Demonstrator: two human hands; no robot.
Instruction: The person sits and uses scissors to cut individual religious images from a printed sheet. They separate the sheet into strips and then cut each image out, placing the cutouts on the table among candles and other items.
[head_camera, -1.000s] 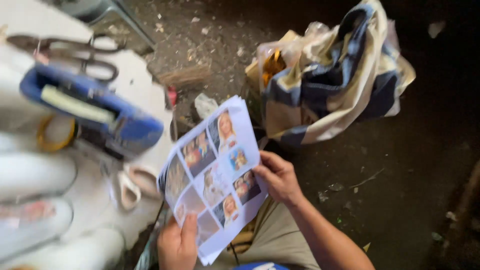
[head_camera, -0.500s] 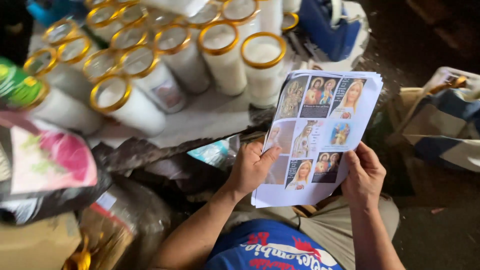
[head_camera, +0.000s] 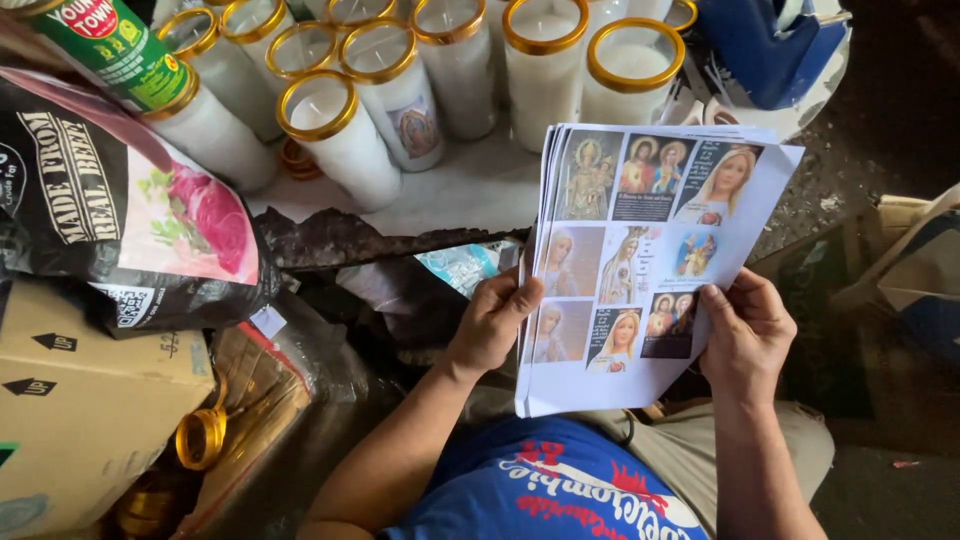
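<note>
Dim dirt floor (head_camera: 880, 140), white tabletop (head_camera: 470, 190) w/ crumbling edge

Nine glass candles (head_camera: 345, 135); one picture sheet stack (head_camera: 640, 265); one cardboard box (head_camera: 90, 410); two hands (head_camera: 495, 325).

Bench (head_camera: 470, 195): white, front edge chipped. On my bench: white glass candles (head_camera: 345, 135), gold rims, clustered; blue container (head_camera: 765, 50) at right end.

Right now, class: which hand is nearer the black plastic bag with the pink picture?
Left. The left hand grips the printed sheets' near edge beside the bag; the right hand holds their far side.
</note>
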